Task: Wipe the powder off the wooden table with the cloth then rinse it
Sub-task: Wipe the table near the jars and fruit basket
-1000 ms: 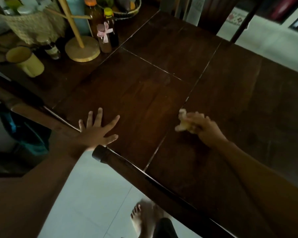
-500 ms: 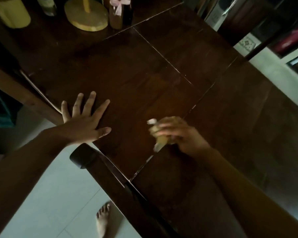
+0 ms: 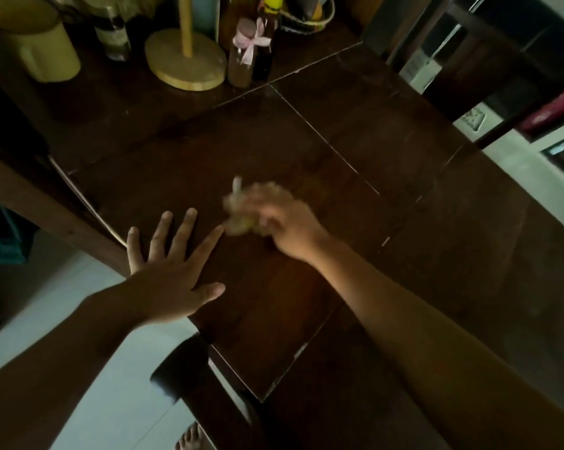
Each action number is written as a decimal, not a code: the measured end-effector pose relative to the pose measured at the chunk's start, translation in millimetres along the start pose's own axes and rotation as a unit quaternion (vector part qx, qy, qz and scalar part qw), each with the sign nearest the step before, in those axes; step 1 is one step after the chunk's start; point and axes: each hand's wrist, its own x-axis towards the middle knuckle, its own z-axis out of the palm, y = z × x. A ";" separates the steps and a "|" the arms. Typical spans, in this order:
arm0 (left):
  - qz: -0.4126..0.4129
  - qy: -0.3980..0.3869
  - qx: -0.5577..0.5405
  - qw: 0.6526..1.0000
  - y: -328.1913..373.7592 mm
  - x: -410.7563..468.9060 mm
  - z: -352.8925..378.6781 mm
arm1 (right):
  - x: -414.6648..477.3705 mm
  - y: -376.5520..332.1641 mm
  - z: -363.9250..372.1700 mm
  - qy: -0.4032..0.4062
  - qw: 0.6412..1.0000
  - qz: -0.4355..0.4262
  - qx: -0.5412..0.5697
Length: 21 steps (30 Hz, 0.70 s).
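Note:
The dark wooden table fills most of the head view. My right hand grips a small pale yellowish cloth bunched in its fingers, down on the tabletop near the middle; hand and cloth are motion-blurred. My left hand rests flat on the table near its left edge, fingers spread, its index fingertip close to the cloth. Thin pale lines show in the seams between the table's panels. I cannot make out loose powder on the dark surface.
At the table's far left stand a yellow mug, a round wooden stand, a small bottle with a pink ribbon and other bottles. A dark chair back sits below the near edge; white floor tiles and my foot show beneath.
My right hand has swept the cloth leftward across the table, from the centre seam to right beside my left hand. The left hand stays planted; the camera view has shifted.

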 end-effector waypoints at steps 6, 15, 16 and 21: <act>-0.001 -0.028 -0.015 1.000 0.7 -3.2 -8.6 | -109.0 42.0 -38.6 -0.014 0.999 0.012 -0.038; -0.008 -0.037 -0.015 0.999 -1.2 -0.3 -6.2 | 26.1 91.9 -71.8 0.208 0.910 0.354 -0.048; -0.011 -0.039 -0.020 0.999 0.3 -1.1 -7.6 | 43.3 75.7 -60.5 0.179 0.936 0.301 -0.031; -0.013 -0.005 -0.080 0.997 3.4 -6.8 -10.1 | 32.8 -11.4 2.8 0.016 0.999 0.007 0.036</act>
